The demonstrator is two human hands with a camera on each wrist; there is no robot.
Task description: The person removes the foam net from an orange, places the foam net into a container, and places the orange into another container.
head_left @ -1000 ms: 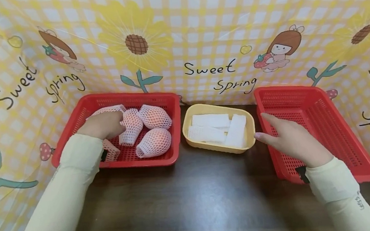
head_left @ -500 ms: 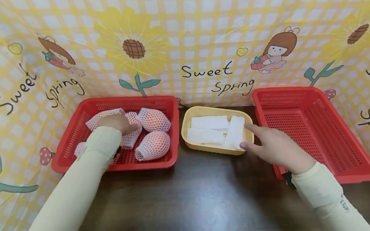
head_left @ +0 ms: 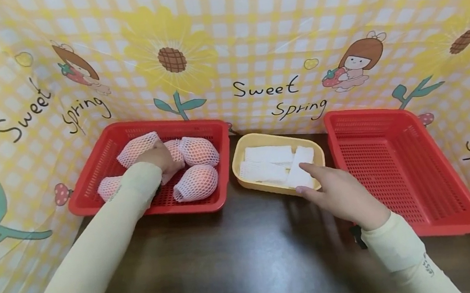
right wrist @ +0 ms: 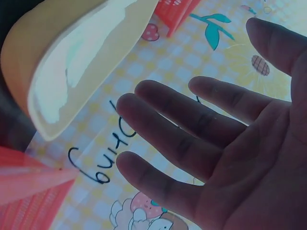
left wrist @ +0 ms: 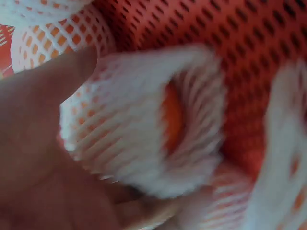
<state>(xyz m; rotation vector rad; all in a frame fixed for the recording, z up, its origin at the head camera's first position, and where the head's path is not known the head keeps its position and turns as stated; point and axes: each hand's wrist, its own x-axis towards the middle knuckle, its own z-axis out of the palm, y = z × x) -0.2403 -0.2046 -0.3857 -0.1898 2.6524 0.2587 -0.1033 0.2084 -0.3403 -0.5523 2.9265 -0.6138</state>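
Observation:
In the left red basket (head_left: 225,167), my left hand (head_left: 157,159) grips a round fruit in a white foam net (head_left: 174,151). The left wrist view shows the thumb over this netted fruit (left wrist: 129,115) and fingers curled beneath; orange shows through the net's open end. Other netted fruits lie around it, one at the front right (head_left: 195,183). My right hand (head_left: 345,194) hovers with spread fingers over the right end of a yellow tray (head_left: 245,181). White folded foam nets (head_left: 300,165) lie in this tray. The right wrist view shows the hand (right wrist: 211,129) holding nothing.
A second red basket (head_left: 451,175) stands right of the yellow tray, with no fruit visible inside. A dark wooden table (head_left: 239,262) extends in front. Behind and at both sides hangs a yellow checked cloth (head_left: 249,43) with printed flowers.
My left hand has moved right within the basket, onto another netted fruit, uncovering those at the left. My right hand has moved left from the right basket's edge to over the yellow tray.

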